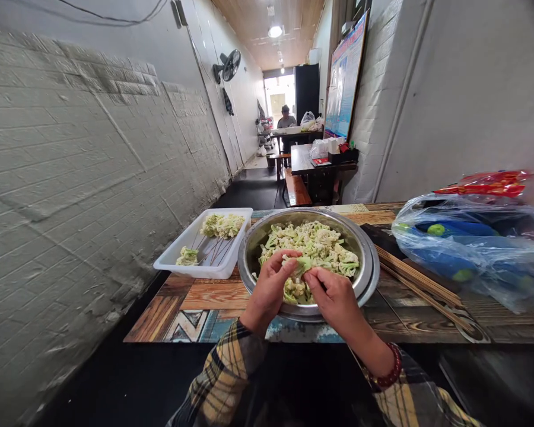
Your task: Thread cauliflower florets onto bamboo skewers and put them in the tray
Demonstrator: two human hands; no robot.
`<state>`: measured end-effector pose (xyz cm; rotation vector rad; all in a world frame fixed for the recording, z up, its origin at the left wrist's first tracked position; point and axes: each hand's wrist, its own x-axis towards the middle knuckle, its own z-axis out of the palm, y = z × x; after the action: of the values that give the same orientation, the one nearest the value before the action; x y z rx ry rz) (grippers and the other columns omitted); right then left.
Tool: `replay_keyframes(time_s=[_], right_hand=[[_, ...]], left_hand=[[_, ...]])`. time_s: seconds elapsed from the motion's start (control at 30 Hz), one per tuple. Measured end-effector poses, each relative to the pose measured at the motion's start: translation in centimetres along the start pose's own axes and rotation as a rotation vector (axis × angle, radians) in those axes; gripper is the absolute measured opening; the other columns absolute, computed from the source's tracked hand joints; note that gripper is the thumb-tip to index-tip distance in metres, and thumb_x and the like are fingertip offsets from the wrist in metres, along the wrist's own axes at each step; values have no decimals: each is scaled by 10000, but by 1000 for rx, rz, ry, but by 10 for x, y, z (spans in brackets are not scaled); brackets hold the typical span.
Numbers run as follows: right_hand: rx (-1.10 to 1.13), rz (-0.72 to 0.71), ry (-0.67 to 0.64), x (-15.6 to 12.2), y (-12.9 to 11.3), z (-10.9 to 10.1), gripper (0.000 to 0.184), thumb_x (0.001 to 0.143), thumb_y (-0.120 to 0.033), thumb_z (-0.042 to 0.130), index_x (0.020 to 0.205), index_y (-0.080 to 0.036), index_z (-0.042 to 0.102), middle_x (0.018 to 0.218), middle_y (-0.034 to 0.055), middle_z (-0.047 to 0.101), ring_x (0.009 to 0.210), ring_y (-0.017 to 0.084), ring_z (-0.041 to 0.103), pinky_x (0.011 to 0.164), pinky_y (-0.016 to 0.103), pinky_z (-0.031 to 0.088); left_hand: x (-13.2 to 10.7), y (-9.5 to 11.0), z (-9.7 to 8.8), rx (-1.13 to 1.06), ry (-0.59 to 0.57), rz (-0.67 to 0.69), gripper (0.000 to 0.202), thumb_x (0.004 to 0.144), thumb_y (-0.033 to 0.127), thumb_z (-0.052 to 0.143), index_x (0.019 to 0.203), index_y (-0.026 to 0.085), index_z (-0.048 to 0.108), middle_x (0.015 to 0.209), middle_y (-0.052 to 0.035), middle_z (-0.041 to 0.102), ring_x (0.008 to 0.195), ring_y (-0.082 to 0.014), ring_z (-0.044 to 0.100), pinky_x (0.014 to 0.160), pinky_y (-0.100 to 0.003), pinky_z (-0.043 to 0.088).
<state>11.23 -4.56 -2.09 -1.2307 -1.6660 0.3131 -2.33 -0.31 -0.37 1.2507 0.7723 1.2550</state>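
A steel bowl [368, 279] full of pale green cauliflower florets [315, 242] stands on the patterned wooden table [204, 302]. Over its near rim both my hands pinch one floret [299, 265] between them. My left hand [269, 290] is closed on the floret's left side, thumb on top. On its right side, my right hand [336, 296] grips it with curled fingers; a red bead bracelet [389, 370] is on that wrist. Whether a skewer is in the floret I cannot make out.
A white plastic tray [191, 270] left of the bowl holds skewered cauliflower. Loose bamboo skewers [416, 281] lie right of the bowl, beside a blue plastic bag [471, 249]. A brick wall runs along the left. A person [286, 118] sits far back.
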Motion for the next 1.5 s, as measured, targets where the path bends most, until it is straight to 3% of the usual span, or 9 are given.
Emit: replay_keyframes(time_s=[0.13, 0.37, 0.63, 0.93, 1.07, 1.13, 1.27, 1.5], right_hand=[[10, -2, -57, -1, 0, -2, 276, 943, -297, 454, 770, -192, 642, 669, 12, 665, 631, 148, 612, 619, 239, 398], [-24, 54, -69, -1, -2, -2, 234, 933, -300, 486, 856, -204, 685, 696, 12, 697, 665, 153, 644, 644, 230, 429], [-69, 24, 4, -3, -2, -1, 268, 950, -263, 441, 797, -200, 651, 734, 33, 696, 705, 154, 644, 665, 229, 420], [-65, -1, 19, 1, 0, -6, 323, 939, -287, 431, 666, -197, 579, 592, 2, 590, 561, 130, 533, 565, 238, 352], [6, 30, -20, 5, 7, -18, 311, 935, -303, 434, 689, -196, 591, 593, -10, 579, 569, 127, 535, 559, 227, 357], [-16, 40, -16, 7, 14, -25, 304, 929, -318, 443, 701, -197, 604, 606, -5, 591, 596, 136, 556, 574, 230, 366], [-3, 91, 24, 11, 28, -34, 302, 916, -339, 450, 710, -194, 617, 554, -9, 576, 556, 139, 549, 537, 232, 361], [118, 138, 32, 11, 30, -39, 304, 919, -343, 441, 705, -192, 596, 507, -31, 534, 500, 122, 515, 513, 225, 363]], left_hand=[[2, -2, 1, 9, 45, -9, 215, 711, 357, 717, 736, 151, 660, 678, 13, 570, 654, -103, 474, 648, -223, 388], [7, -6, 1, 7, 150, 30, 217, 724, 370, 706, 742, 161, 654, 715, 9, 601, 680, -107, 501, 675, -219, 403], [6, -6, 0, 104, 60, 3, 238, 754, 388, 683, 710, 159, 632, 664, 17, 556, 643, -106, 465, 645, -229, 390], [-1, -3, 10, 211, 5, 37, 239, 771, 407, 661, 757, 169, 650, 678, 19, 552, 657, -109, 462, 658, -228, 383], [4, 8, -1, 157, -46, -5, 357, 792, 475, 615, 979, 178, 676, 843, -33, 634, 752, -139, 546, 729, -256, 434], [10, 14, -12, 246, -42, 0, 371, 791, 468, 614, 1016, 181, 680, 862, -45, 650, 781, -153, 569, 760, -272, 443], [22, 15, -32, 628, -64, 9, 254, 739, 390, 666, 866, 175, 718, 754, -44, 657, 712, -164, 559, 689, -266, 428], [32, -4, -37, 1214, -456, 135, 130, 717, 194, 624, 814, 202, 710, 747, -28, 606, 700, -163, 542, 689, -272, 408]])
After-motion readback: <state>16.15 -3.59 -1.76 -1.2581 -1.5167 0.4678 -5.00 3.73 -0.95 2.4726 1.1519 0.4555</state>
